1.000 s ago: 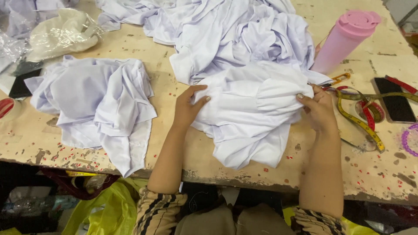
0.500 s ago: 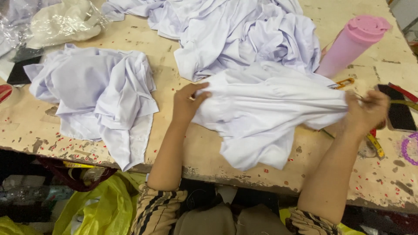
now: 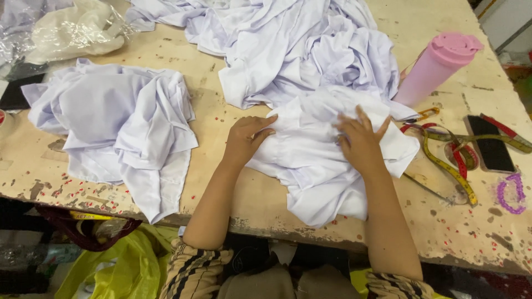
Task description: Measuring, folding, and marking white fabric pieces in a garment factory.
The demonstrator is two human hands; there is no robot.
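Both my hands lie flat and unclenched on a crumpled white cotton garment (image 3: 327,160) at the near edge of the worn, paint-flecked wooden tabletop (image 3: 221,127): left hand (image 3: 246,138) on its left edge, right hand (image 3: 361,141) spread across its middle. Beyond sit a bigger heap of white cloth (image 3: 299,50) and a tall pink plastic tumbler (image 3: 438,66).

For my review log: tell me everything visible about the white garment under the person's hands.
The white garment looks like thin, slightly glossy woven cloth, crumpled in soft folds. It lies bunched on the worn table, its lower edge drooping over the near rim. The left hand presses its left edge; the right hand lies flat on top, fingers spread.
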